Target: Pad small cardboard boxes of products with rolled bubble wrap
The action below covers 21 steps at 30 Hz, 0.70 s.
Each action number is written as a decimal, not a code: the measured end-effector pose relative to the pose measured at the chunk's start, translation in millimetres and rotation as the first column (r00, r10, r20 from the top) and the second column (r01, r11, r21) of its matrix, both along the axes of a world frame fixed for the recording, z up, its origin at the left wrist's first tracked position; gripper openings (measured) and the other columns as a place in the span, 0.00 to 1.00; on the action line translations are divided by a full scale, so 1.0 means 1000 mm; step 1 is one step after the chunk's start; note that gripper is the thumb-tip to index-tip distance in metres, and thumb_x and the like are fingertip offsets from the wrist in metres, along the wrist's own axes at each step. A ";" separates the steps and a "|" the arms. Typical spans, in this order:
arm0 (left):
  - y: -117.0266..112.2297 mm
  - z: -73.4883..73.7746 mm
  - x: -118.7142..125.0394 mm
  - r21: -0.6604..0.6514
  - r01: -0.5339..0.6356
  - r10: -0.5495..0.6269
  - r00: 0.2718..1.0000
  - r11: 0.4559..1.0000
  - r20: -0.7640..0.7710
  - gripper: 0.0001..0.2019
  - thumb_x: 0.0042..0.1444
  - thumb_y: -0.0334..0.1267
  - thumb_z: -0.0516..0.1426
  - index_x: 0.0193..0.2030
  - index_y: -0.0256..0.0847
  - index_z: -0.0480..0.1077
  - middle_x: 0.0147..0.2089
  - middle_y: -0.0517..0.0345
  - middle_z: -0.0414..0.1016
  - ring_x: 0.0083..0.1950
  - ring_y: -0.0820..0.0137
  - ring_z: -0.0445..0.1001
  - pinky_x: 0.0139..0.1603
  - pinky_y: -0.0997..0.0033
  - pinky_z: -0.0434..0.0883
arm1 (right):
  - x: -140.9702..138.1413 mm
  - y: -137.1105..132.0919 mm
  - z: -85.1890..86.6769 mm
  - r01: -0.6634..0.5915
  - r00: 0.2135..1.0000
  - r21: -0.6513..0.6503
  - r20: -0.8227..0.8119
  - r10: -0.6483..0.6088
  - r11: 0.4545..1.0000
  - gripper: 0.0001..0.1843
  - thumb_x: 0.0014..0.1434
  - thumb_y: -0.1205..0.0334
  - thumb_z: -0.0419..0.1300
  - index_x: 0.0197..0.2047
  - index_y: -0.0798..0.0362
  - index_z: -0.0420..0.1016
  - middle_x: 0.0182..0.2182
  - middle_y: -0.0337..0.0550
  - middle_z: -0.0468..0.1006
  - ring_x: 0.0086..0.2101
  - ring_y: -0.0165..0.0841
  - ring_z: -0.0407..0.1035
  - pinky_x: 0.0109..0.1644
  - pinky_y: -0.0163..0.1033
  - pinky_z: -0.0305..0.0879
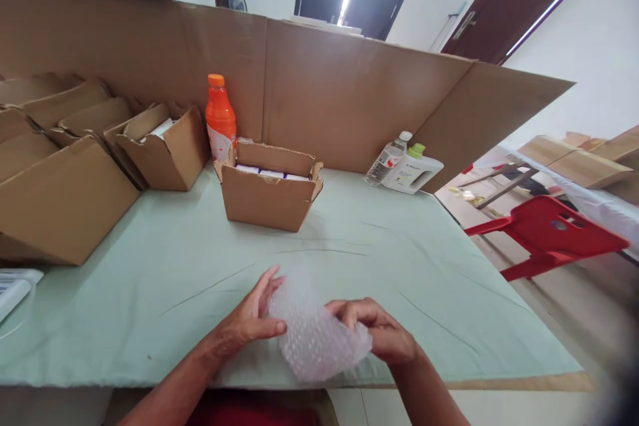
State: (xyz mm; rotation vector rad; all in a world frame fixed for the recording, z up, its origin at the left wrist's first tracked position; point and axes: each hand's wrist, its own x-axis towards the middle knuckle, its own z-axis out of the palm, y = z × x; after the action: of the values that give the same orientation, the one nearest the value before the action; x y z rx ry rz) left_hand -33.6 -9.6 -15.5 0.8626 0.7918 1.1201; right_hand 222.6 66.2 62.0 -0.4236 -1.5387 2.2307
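1. The bubble wrap (pixel 319 343) is between the two hands, at the near edge of the bench (pixel 429 259); whether it rests on the cloth or hangs just above it, I cannot tell.
2. Right hand (pixel 374 329): the grip is pinched on the wrap's right side. Left hand (pixel 254 313): the grip stands apart, thumb and fingers spread at the wrap's left edge; any firm contact there is unclear.
3. With only one side clearly pinched, the wrap could spring back or twist if the right fingers loosened. Being light and near the front edge, it could slip off towards the person. A hard tug might tear it or pop bubbles.
4. Beyond the hands stands an open-topped carton (pixel 264 200) holding white packs; a long forward reach could knock its raised flaps.
5. The widest bare cloth lies to the right, before the clear bottle (pixel 387 163) and white jug (pixel 412 173). Leftward, cardboard boxes (pixel 70 196) narrow the room; behind, a cardboard screen (pixel 349 86) bounds it.
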 end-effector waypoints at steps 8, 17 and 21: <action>-0.014 0.048 -0.031 -0.071 -0.315 0.287 0.920 0.946 -0.266 0.41 0.50 0.50 0.64 0.68 0.40 0.57 0.42 0.53 0.77 0.44 0.63 0.77 0.48 0.63 0.70 | -0.025 0.014 -0.005 0.265 0.956 -0.116 0.160 -0.245 0.957 0.17 0.51 0.50 0.70 0.36 0.53 0.76 0.30 0.40 0.78 0.29 0.30 0.70 0.34 0.34 0.64; -0.030 0.027 -0.075 0.621 -0.315 0.625 -0.100 0.718 -0.774 0.22 0.62 0.40 0.54 0.62 0.40 0.64 0.52 0.47 0.74 0.50 0.59 0.75 0.45 0.59 0.74 | -0.020 0.032 -0.044 0.411 0.455 0.832 0.167 -0.875 0.373 0.14 0.62 0.54 0.57 0.49 0.49 0.74 0.56 0.53 0.75 0.52 0.43 0.71 0.49 0.48 0.72; -0.025 0.037 -0.060 0.760 -0.062 0.756 -0.084 0.646 -0.649 0.17 0.64 0.31 0.53 0.59 0.42 0.67 0.52 0.48 0.74 0.54 0.60 0.73 0.55 0.57 0.71 | -0.073 0.011 -0.036 0.148 0.707 0.961 0.061 -0.705 0.232 0.16 0.67 0.64 0.52 0.54 0.49 0.73 0.57 0.51 0.76 0.57 0.41 0.69 0.60 0.51 0.67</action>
State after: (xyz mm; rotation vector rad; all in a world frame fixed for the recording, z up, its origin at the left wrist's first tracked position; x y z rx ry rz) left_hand -93.7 -35.0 21.2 2.0912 2.2016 1.2402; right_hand 149.8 77.4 25.7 -0.9558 -2.2419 0.5128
